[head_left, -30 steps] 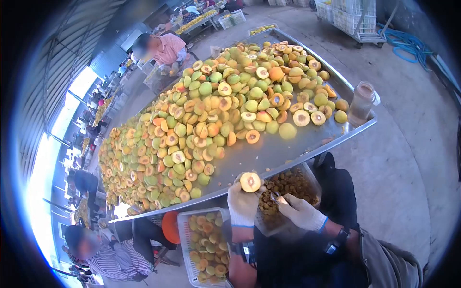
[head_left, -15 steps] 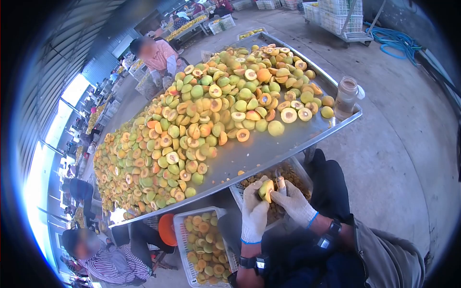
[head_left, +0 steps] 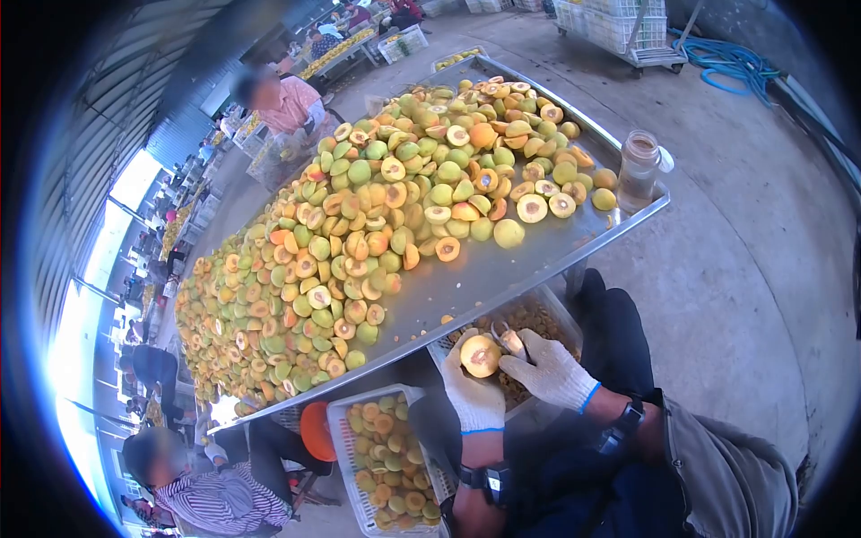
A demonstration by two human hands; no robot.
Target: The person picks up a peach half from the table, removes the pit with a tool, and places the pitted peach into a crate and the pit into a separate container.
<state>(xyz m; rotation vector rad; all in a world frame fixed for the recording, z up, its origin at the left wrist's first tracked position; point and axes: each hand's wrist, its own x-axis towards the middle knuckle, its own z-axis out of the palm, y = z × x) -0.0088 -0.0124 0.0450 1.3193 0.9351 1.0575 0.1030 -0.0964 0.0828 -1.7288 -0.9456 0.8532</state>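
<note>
**FRUIT HALF (head_left: 481, 356) NOW CUT FACE UP; TOOL AT ITS EDGE**

L grip (head_left: 471, 394): gloved, fingers closed round the half. R grip (head_left: 558, 369): gloved, clamped on a hand tool (head_left: 512, 342) w/ metal tip; tip sits at the half's edge, contact n/a (cannot tell).

Change vs. 0.5 s ago: half is rotated from edge-on to cut face up; tool is tilted over toward L grip. Meaning (judged): cut face is exposed & within tool reach. Centre is brownish; pit or hollow, cannot tell.

Half pos.: over bin (head_left: 565, 314) of brown pieces, just off the near edge of the tabletop (head_left: 502, 278). Lower L: crate (head_left: 339, 439) w/ fruit halves. Tabletop: large fruit pile (head_left: 359, 233), no obvious change; bottle (head_left: 638, 175) at R corner. Beyond: co-workers, other crates.
</note>
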